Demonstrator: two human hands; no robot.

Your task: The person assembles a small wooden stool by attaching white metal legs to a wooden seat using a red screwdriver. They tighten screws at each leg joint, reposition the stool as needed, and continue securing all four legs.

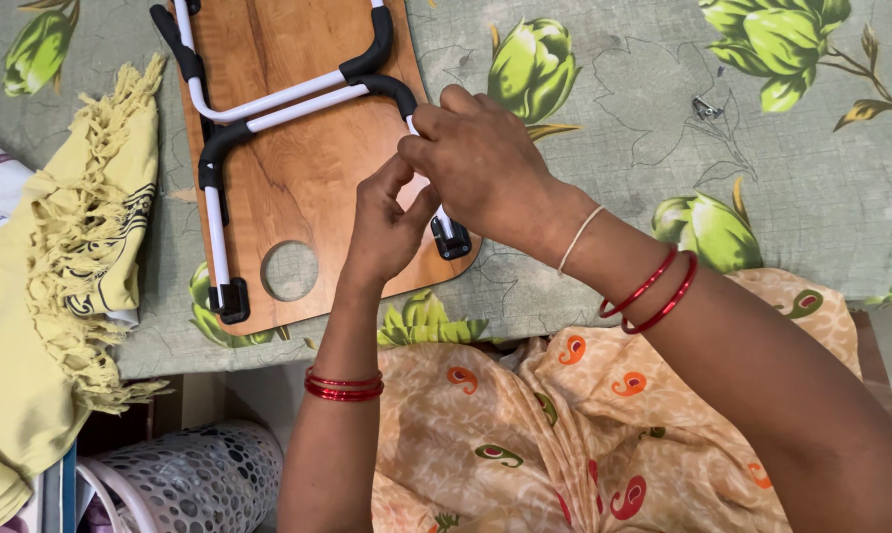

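A wooden folding lap table lies upside down on a grey-green floral bedsheet. Its white metal legs with black corner sleeves are folded flat against the board, and a round hole is cut near its near edge. My right hand grips the white leg tube just above the black hinge bracket. My left hand pinches the same tube from below, fingers meeting the right hand. Both wrists wear red bangles.
A yellow fringed cloth lies bunched at the left. A white perforated plastic basket stands below the bed edge. Orange patterned fabric covers my lap. A small metal clip rests on the sheet at upper right.
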